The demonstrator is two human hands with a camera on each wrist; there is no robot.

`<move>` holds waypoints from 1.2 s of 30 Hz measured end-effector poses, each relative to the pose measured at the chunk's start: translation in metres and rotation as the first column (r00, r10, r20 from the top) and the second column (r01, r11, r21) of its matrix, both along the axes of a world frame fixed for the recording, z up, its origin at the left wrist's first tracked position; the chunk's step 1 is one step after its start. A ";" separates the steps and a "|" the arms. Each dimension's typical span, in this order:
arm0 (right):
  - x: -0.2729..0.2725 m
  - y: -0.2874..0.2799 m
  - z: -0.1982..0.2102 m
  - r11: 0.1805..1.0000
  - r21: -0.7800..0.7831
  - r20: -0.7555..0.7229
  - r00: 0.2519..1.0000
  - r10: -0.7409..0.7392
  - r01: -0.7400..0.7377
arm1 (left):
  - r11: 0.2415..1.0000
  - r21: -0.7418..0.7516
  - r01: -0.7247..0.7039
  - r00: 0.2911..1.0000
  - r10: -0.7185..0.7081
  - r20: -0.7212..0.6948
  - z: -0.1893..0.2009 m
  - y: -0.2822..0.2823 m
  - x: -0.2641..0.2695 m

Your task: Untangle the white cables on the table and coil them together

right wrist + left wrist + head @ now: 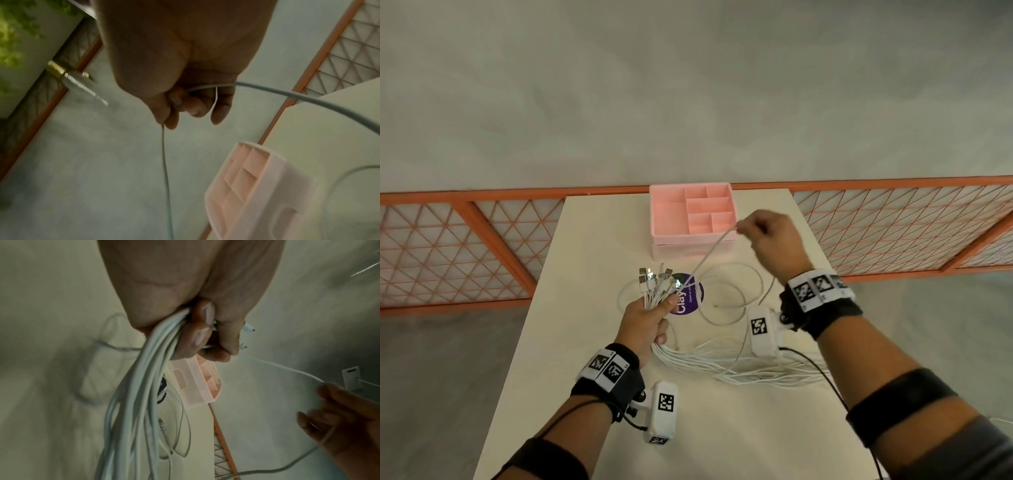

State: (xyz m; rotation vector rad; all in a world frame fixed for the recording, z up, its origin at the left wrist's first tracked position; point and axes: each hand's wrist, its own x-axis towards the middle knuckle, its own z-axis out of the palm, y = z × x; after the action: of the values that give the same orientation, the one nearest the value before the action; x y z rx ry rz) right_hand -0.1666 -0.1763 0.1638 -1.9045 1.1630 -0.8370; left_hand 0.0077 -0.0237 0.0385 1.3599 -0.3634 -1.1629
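The purple sticker is partly hidden behind the cable plugs, its small print unreadable.

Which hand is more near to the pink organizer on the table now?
Right. The right hand is raised beside the pink organizer's front right corner, pinching one cable. The left hand is farther back toward the person, gripping the cable bundle.

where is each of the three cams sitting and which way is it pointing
Head: worn on the head, looking forward and down at the table; both forearms, left hand, right hand.
Left wrist: looks along the left hand at the cable bundle; right hand at the edge.
Right wrist: looks along the right hand at the single cable it pinches.
All three share the pink organizer.
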 end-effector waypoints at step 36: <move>-0.028 -0.031 0.004 0.991 0.029 -0.004 0.992 -0.127 0.127 | 1.000 0.025 0.000 1.000 0.001 -0.024 0.002 0.007 0.005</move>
State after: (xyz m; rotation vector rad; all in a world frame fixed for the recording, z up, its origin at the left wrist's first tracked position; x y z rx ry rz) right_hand -0.1943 -0.2073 0.1681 -1.8233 1.3020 -0.8806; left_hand 0.0129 -0.0165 0.0407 1.3662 -0.3323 -1.1861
